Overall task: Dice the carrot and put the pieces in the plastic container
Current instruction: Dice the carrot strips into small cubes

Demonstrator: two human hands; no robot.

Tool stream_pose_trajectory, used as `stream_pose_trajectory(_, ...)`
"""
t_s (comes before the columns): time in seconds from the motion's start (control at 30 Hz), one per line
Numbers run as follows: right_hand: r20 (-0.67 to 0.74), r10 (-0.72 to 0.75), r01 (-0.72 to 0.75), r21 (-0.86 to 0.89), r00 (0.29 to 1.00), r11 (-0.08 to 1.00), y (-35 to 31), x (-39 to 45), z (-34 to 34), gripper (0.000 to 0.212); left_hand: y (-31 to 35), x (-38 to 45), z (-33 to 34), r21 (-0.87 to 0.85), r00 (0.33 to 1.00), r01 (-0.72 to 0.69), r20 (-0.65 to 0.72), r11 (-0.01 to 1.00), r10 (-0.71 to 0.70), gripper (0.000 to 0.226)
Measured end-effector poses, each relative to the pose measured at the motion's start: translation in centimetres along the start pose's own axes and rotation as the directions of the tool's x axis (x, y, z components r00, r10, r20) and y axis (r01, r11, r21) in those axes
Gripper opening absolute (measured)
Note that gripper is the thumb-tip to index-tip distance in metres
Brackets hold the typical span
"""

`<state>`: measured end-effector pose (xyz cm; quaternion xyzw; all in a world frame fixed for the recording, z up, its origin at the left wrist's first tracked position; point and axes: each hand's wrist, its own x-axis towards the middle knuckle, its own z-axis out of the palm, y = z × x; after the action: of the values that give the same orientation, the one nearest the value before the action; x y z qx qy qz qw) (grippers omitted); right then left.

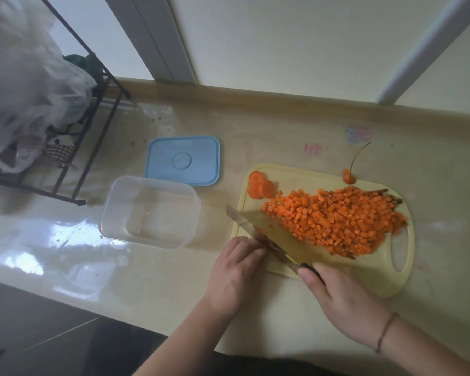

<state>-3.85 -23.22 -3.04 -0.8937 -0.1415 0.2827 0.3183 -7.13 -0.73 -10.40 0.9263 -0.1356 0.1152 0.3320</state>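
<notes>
A heap of diced carrot (334, 219) covers the middle of a pale yellow cutting board (385, 278). Three round carrot slices (261, 185) lie at the board's far left corner, and a carrot tail end (348, 179) sits at its back edge. My right hand (345, 302) grips the dark handle of a wide knife (277, 234), whose blade lies tilted against the near left side of the heap. My left hand (236, 272) has its fingertips at the blade's left face, fingers curled; what they hold is hidden. The clear plastic container (120, 196) stands left of the board.
The container's blue lid (182, 160) lies flat behind it. A dark wire rack (87, 147) with plastic bags (25, 85) occupies the left of the glossy beige counter. A window sill and wall run along the back. The counter's front edge is near my arms.
</notes>
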Motion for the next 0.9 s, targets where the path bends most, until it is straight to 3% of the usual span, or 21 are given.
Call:
stream_pose_trajectory(0.17, -0.001, 0.011, -0.01, 0.073, 1.0, 0.997, 0.9, -1.2, -0.4, 0.064, -0.1, -0.3, -0.1, 0.018, 1.0, 0.007, -0.005, 1.0, -0.007, 0.015)
stream_pose_trajectory(0.27, -0.009, -0.006, 0.006, 0.038, 1.0, 0.999, 1.0, -1.7, -0.6, 0.064, 0.4, 0.2, -0.4, 0.015, 1.0, 0.004, -0.008, 1.0, -0.004, 0.034)
stream_pose_trajectory(0.4, 0.002, -0.003, 0.003, -0.008, 1.0, 1.0, 1.7, -2.3, -0.7, 0.064, 0.1, 0.0, -0.3, 0.016, 1.0, -0.002, 0.026, 1.0, 0.002, 0.023)
stream_pose_trajectory(0.63, 0.043, 0.008, -0.004, -0.113, 0.999, 0.994, 1.3, -2.2, -0.8, 0.065, 0.4, 0.1, -0.3, 0.007, 1.0, 0.001, 0.009, 1.0, -0.001, 0.038)
stream_pose_trajectory(0.77, 0.025, -0.014, 0.018, -0.137, 1.0, 0.99, 0.4, -0.3, -0.1, 0.063, 0.1, -0.2, 0.0, 0.02, 1.0, 0.003, 0.004, 1.0, -0.003, 0.023)
stream_pose_trajectory(0.9, -0.004, -0.009, 0.01, 0.021, 1.0, 1.0, 0.7, 0.5, -0.5, 0.07, 0.0, -0.6, -0.1, -0.003, 1.0, 0.009, 0.023, 1.0, -0.008, 0.017)
